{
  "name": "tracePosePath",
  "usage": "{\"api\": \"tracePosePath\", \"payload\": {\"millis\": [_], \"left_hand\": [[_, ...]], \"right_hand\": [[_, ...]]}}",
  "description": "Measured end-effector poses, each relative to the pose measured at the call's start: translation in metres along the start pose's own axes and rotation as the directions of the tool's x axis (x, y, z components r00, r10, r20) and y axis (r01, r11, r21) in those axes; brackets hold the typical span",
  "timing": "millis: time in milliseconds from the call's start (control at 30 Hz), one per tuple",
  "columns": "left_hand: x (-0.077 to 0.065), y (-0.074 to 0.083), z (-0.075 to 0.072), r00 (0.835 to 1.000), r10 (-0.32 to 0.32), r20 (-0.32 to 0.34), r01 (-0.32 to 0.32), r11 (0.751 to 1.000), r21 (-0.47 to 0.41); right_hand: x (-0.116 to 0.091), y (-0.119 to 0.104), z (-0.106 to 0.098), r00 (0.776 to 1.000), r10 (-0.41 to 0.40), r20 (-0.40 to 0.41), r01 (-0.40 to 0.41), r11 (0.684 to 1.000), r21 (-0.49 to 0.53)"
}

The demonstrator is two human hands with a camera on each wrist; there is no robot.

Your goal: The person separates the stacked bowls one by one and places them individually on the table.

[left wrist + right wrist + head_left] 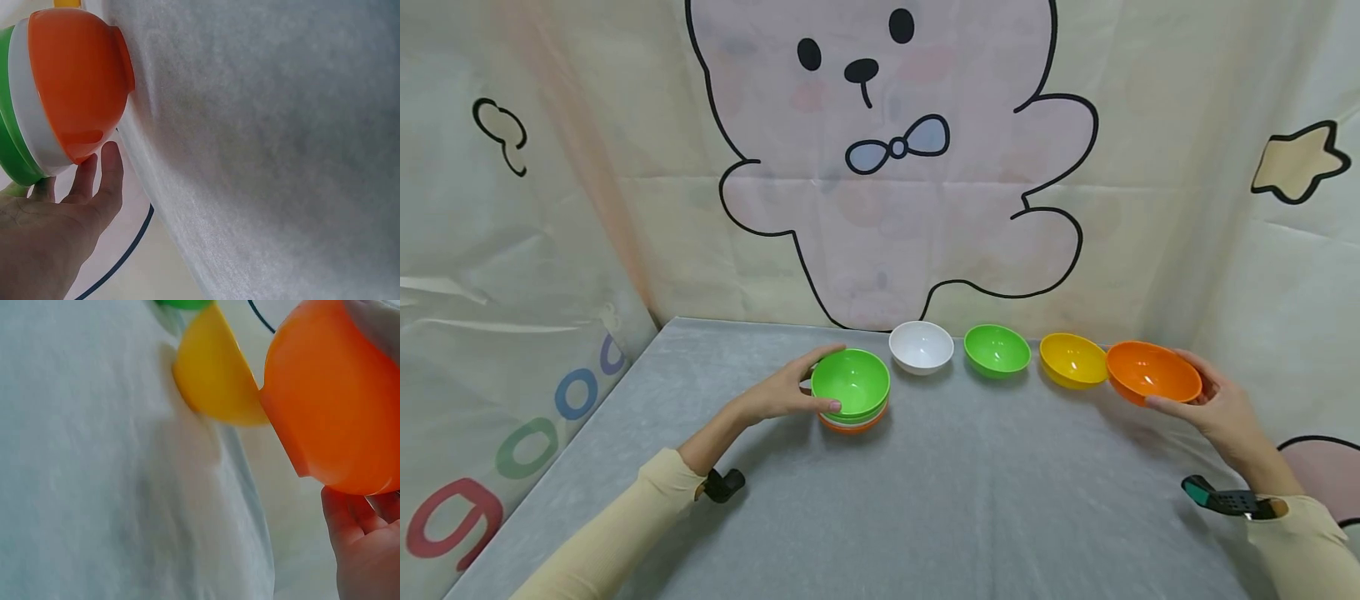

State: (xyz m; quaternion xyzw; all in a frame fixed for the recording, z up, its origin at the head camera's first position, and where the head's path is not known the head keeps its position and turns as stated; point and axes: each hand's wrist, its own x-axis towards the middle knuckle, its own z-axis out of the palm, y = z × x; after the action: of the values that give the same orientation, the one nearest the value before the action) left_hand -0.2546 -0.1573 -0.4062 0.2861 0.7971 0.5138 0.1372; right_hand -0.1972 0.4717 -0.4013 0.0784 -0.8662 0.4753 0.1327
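Observation:
My left hand [784,392] grips a stack of nested bowls from its left side, thumb at the front and fingers behind. On top is a green bowl [850,379]; below it a white bowl [39,106] and an orange bowl [81,75] show, the orange one's foot close to the cloth. At the far right, my right hand [1225,412] holds another orange bowl [1153,372] by its right side. In the right wrist view this bowl [331,400] is up off the table, its foot overlapping the rim of a yellow bowl [215,372].
Along the table's back edge stand a white bowl [921,348], a green bowl [997,352] and the yellow bowl [1072,362], in a row between my hands. Grey cloth covers the table [940,500]. A printed curtain [880,242] hangs behind and at both sides.

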Motion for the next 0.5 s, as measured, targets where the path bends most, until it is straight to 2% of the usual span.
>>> {"api": "tracePosePath", "payload": {"millis": [200, 500], "left_hand": [[0.0, 0.001, 0.0, 1.0, -0.005, -0.003, 0.005, 1.0, 0.004], [-0.001, 0.0, -0.001, 1.0, 0.001, 0.0, -0.001, 1.0, -0.005]], "right_hand": [[0.002, 0.015, -0.009, 0.997, 0.069, -0.021, -0.069, 0.997, -0.02], [0.008, 0.029, -0.011, 0.987, 0.152, -0.051, -0.156, 0.982, -0.103]]}}
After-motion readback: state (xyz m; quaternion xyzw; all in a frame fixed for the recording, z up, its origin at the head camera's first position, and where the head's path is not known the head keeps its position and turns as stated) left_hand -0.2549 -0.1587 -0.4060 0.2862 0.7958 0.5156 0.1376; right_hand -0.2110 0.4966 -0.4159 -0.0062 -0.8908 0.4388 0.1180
